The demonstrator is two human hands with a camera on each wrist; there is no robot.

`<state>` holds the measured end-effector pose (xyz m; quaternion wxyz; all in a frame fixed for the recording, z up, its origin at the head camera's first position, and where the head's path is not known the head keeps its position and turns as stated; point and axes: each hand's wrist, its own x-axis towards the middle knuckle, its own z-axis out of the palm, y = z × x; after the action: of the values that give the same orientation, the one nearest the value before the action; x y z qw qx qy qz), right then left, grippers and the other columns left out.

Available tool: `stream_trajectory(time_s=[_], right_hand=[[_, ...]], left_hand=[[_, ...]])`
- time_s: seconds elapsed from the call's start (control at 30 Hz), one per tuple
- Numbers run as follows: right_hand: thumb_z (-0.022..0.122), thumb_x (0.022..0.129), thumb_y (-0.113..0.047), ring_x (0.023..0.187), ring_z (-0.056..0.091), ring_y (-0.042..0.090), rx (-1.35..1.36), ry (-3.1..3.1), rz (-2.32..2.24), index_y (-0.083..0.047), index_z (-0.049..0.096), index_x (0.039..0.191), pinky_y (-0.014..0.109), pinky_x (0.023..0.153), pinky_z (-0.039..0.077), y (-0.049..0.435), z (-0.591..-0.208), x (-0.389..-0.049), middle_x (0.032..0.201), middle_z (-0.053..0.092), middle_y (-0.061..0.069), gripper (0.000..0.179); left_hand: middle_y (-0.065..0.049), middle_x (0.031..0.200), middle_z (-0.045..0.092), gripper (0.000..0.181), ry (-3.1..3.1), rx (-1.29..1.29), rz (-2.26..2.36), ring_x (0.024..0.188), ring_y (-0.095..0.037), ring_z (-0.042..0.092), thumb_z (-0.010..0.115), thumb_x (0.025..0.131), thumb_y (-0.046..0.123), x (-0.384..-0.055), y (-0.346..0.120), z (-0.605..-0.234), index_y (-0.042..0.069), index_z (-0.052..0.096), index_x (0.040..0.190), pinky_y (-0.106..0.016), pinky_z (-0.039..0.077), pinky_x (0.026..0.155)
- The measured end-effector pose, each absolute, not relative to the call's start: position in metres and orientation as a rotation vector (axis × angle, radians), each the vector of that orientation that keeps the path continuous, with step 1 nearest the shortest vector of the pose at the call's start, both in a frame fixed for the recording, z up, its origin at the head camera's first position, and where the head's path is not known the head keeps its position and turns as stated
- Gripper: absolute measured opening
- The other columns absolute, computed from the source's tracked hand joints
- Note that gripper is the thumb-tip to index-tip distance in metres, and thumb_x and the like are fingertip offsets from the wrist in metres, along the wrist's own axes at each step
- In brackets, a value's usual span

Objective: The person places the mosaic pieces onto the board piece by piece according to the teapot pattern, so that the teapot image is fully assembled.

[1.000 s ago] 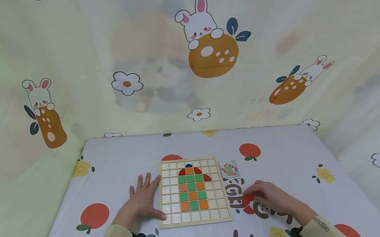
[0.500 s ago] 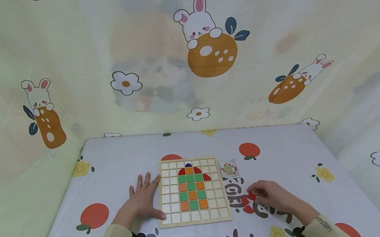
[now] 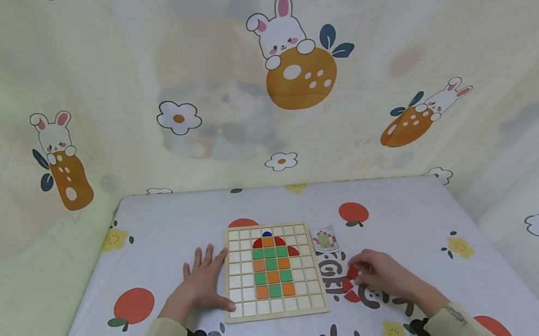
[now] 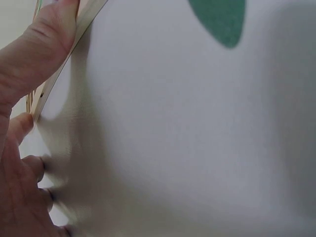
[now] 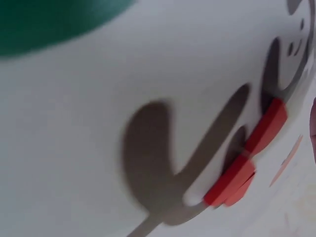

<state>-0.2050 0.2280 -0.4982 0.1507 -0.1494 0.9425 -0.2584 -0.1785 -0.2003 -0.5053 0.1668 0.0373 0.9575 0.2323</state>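
A wooden grid board [image 3: 278,316] lies flat, with green, orange and red pieces and one blue piece set in its middle columns. My left hand [image 3: 203,284] rests at the board's left side, fingers spread and straight, thumb on the near left corner. In the left wrist view the thumb [image 4: 39,49] presses the board's edge. Right of the board, my right hand [image 3: 384,272] pinches a red piece [image 3: 353,272] between thumb and fingers. Just below it, red quarter-round pieces [image 3: 352,297] lie on the cloth; the right wrist view shows red pieces [image 5: 266,126] close up.
A small printed card [image 3: 325,240] with a coloured pattern lies against the board's upper right side. The table wears a white cloth [image 3: 167,228] printed with fruit, flowers and lettering. Patterned curtains [image 3: 221,41] stand behind and at both sides.
My right hand was over the red pieces; it has picked at one and shifted slightly away from me with it, uncovering the others. My left hand and the board have stayed put.
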Motion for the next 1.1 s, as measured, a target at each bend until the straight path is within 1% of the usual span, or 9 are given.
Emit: stream_trajectory(time_s=[0.23,0.43,0.53,0.73,1.1], right_hand=[[0.080,0.087,-0.010,0.081,0.052,0.013,-0.406,2.723,-0.795,-0.006,0.073,0.117,0.021,0.066,0.047,0.202,-0.497,-0.212,0.089,0.061,-0.003,0.031],[0.080,0.088,-0.013,0.080,0.051,0.013,-0.499,2.712,-0.817,-0.007,0.073,0.114,0.022,0.063,0.046,0.176,-0.501,-0.220,0.086,0.059,-0.004,0.028],[0.080,0.088,-0.014,0.081,0.052,0.012,-0.524,2.722,-0.807,-0.009,0.074,0.113,0.021,0.065,0.047,0.164,-0.504,-0.223,0.087,0.060,-0.005,0.026],[0.083,0.086,-0.019,0.084,0.054,0.011,-0.432,2.737,-0.784,-0.011,0.073,0.119,0.023,0.070,0.048,0.144,-0.505,-0.226,0.090,0.064,-0.007,0.035],[0.081,0.088,-0.015,0.083,0.052,0.013,-0.419,2.723,-0.732,-0.009,0.072,0.121,0.025,0.067,0.046,0.129,-0.505,-0.230,0.085,0.058,-0.004,0.035]], left_hand=[[-0.025,0.170,0.010,0.130,2.722,0.103,0.660,0.156,-0.053,0.000,0.098,0.057,0.045,-0.178,-0.202,-0.506,0.013,0.028,0.162,-0.078,0.003,0.119],[-0.025,0.170,0.011,0.131,2.724,0.102,0.660,0.156,-0.053,0.000,0.098,0.057,0.046,-0.179,-0.202,-0.507,0.013,0.028,0.162,-0.078,0.003,0.118],[-0.025,0.170,0.011,0.131,2.722,0.101,0.659,0.156,-0.053,-0.001,0.098,0.057,0.046,-0.179,-0.202,-0.508,0.013,0.028,0.162,-0.078,0.003,0.118],[-0.025,0.171,0.010,0.130,2.720,0.099,0.667,0.156,-0.053,-0.001,0.098,0.057,0.046,-0.179,-0.202,-0.507,0.014,0.028,0.162,-0.078,0.003,0.118],[-0.025,0.171,0.010,0.130,2.714,0.096,0.673,0.156,-0.052,-0.001,0.098,0.057,0.046,-0.179,-0.201,-0.505,0.014,0.028,0.162,-0.078,0.003,0.119]])
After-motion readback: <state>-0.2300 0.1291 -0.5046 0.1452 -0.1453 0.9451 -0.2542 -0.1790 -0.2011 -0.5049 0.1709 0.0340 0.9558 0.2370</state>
